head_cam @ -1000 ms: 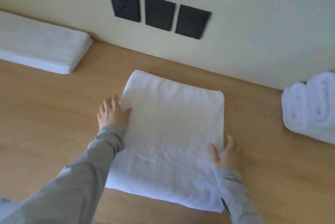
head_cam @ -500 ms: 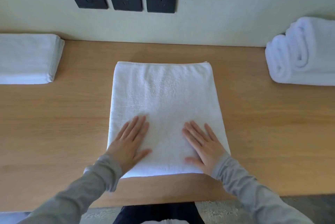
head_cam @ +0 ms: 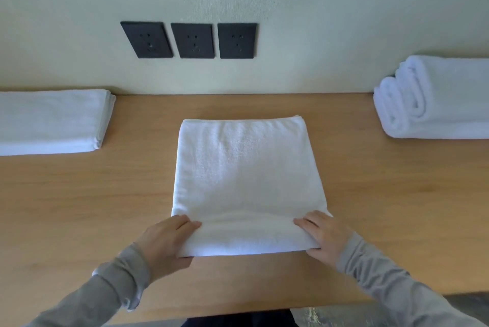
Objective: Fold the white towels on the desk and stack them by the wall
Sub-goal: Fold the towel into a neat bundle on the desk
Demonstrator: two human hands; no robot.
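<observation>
Gripped near corners of white towel (head_cam: 248,173), left hand (head_cam: 164,243) and right hand (head_cam: 324,238) curled round them; seemed soft, light, apt to sag between fingers (head_cam: 185,223)

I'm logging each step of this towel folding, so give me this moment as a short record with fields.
middle towel: white towel lying on the desk, near edge slightly raised
left hand: grips the towel's near left corner
right hand: grips the near right corner
desk left: folded towels against the wall
desk right: rolled towels against the wall
on the wall: three black sockets
</observation>
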